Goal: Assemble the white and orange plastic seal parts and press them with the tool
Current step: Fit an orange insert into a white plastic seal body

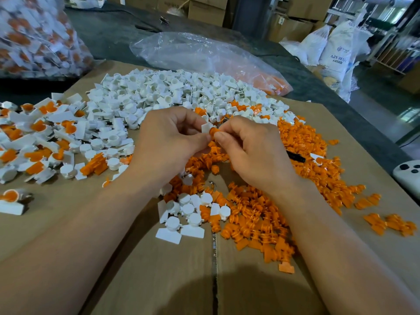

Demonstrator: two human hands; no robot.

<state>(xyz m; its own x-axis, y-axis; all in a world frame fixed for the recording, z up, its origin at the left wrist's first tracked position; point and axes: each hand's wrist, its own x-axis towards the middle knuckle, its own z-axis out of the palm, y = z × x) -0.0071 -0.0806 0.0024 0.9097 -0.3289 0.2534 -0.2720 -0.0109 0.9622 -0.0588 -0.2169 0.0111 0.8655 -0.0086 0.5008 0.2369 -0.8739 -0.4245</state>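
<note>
One cardboard (159,269) sheet, with a seam up its near middle. Just left of that seam lies a small cluster of white parts (181,214), touching the near end of the orange pile (295,173), which spreads over the cardboard's right half. A small black object (295,156) lies in that pile toward the cardboard's right edge; cannot tell what it is. Just off that edge sits a white device (406,173) with dark buttons. Above the cardboard's centre, both hands are raised off it. Left hand (172,137): fingers curled, thumb and forefinger pinching a white part (206,128) by its flat tab. Right hand (247,151): fingers curled, thumb and forefinger pinching an orange part (213,133). The two parts touch between the fingertips; whether the orange one is seated, cannot tell. On the cardboard's left side, joined seals (41,137), white with orange showing, lie scattered loose. Across the cardboard's far half is the white pile (170,92), heaped, its near right fringe mixed with orange. At the cardboard's far right corner lies a clear bag (193,53), crumpled, with orange pieces in its right end. Beyond the far left corner is a full bag (34,35) of white-and-orange pieces, blurred. Well beyond the far right corner are white sacks (336,48) and cartons (206,10).
</note>
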